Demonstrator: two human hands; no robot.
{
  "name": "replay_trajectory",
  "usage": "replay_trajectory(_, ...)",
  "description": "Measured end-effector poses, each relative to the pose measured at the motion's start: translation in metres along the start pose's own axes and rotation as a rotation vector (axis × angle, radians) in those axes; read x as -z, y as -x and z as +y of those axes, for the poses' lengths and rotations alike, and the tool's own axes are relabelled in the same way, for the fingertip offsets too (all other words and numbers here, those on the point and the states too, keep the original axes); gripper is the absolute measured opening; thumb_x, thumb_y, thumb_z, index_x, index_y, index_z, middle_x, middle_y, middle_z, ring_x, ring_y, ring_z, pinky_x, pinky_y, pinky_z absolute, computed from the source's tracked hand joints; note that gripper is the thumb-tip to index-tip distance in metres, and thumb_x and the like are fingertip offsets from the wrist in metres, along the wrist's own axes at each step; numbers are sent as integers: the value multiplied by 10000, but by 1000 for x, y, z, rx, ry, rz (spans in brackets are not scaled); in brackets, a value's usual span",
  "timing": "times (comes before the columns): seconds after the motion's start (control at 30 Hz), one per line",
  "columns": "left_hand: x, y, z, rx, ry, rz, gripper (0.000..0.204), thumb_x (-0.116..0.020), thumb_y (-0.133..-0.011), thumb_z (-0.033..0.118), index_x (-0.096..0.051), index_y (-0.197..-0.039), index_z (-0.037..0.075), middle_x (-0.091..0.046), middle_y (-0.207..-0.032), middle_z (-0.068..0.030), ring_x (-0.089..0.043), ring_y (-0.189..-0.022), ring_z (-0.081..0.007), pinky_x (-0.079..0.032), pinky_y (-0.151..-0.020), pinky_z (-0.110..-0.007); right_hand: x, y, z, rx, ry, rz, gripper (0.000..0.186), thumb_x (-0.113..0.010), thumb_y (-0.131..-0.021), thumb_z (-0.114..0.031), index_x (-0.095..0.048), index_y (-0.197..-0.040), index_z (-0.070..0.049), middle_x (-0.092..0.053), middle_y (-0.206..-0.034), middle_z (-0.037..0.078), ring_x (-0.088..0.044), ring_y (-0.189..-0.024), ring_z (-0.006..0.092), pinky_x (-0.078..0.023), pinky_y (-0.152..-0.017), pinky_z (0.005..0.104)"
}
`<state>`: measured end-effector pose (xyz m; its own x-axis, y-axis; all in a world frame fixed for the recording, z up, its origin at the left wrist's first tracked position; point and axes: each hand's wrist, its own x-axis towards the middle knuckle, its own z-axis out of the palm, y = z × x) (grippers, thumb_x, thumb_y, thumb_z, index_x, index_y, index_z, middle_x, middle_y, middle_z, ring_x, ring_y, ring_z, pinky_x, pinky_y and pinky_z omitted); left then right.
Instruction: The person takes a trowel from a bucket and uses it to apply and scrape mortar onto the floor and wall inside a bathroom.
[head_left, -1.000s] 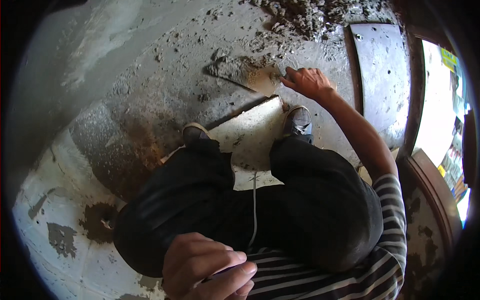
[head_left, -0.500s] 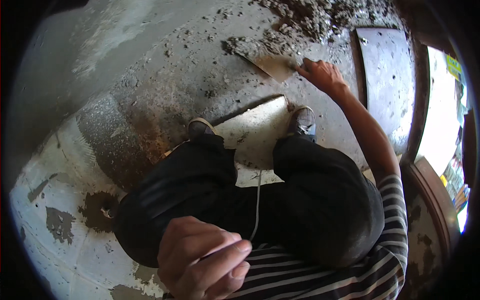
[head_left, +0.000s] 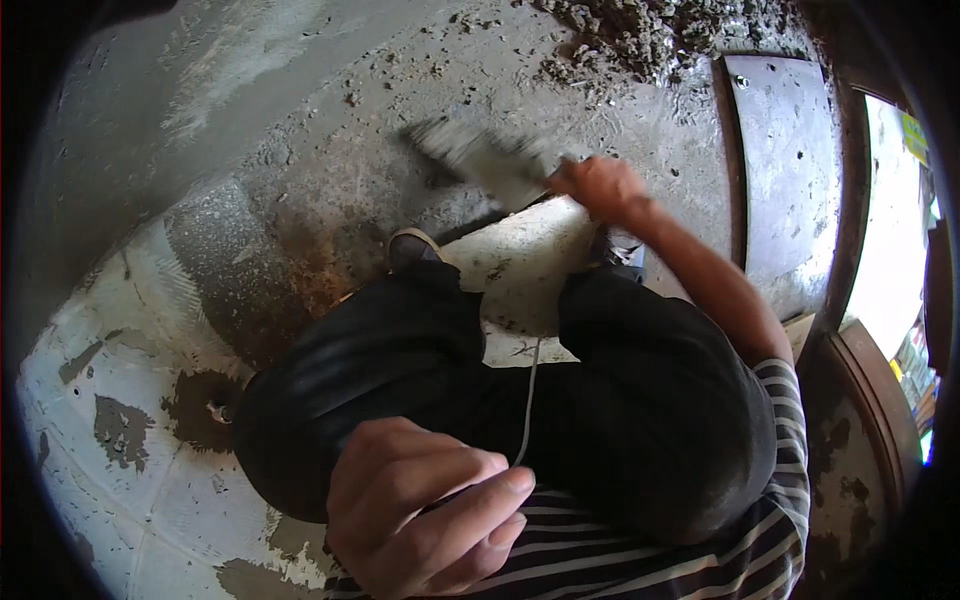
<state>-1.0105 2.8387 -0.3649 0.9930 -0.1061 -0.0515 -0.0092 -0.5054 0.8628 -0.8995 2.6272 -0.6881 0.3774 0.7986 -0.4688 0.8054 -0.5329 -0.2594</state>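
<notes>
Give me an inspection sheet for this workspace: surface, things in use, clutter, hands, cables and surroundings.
Surface: rough grey floor, strewn with crumbs; a pale board lies between the feet.
Things in use: flat trowel, motion-blurred, carrying grey mortar-like material.
Clutter: loose heap of dark, lumpy material at the top of the view.
Hands: right hand grips the trowel; left hand is curled, contents unclear.
Cables: one thin white cord between the legs; whether electrical, cannot tell.
Surroundings: grey panel with small holes at right; bright opening beyond it.
</notes>
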Motion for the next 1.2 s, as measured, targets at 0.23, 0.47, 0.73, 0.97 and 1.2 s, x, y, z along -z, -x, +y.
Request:
replay_trajectory(0.23, 5, 9, 2, 10, -27, 22, 190, -606, -881, 204, -598, -960, 31, -604, -810, -100, -579, -655, -181, -448, -540, -268, -17, 37, 134, -419, 129, 254, 357, -500, -939, -131, -519, -1292, -183, -623, -889, 128, -635, -619, 268, -516, -518, 350)
replay_trajectory(0.47, 2, 7, 2, 46, -25, 120, 261, -757, -649, 118, -707, -905, 131, -639, -744, 0, -605, -593, -123, -424, -567, -276, 17, 12, 22, -297, -436, 140, 239, -475, -934, -76, -608, -1126, -129, -607, -912, 143, -630, -724, 301, -522, -637, 392)
replay_trajectory(0.73, 16, -3, -4, -84, -17, 5, 198, -588, -897, 119, -591, -1031, -27, -639, -845, -122, -584, -683, -208, -441, -583, -307, 10, -107, -82, 190, -356, 179, 406, -540, -900, -373, -572, -1073, -7, -581, -759, 176, -618, -733, 304, -516, -626, 407)
replay_trajectory(0.97, 33, -1, -12, -9, 8, 0, 200, -585, -906, 145, -584, -1032, -10, -644, -839, -118, -608, -696, -208, -455, -713, -348, 35, -63, 99, -63, 206, -102, 412, -425, -944, -54, -488, -1307, -239, -624, -909, 91, -627, -717, 164, -527, -530, 273)
replay_trajectory(1.2, 28, 5, -9, 34, 240, 86, 188, -610, -907, 198, -583, -954, 18, -638, -733, -92, -617, -614, -191, -428, -803, -403, 45, 88, 215, -744, -388, 291, 422, -518, -941, -401, -626, -1085, -19, -655, -784, 191, -666, -733, 315, -502, -639, 413)
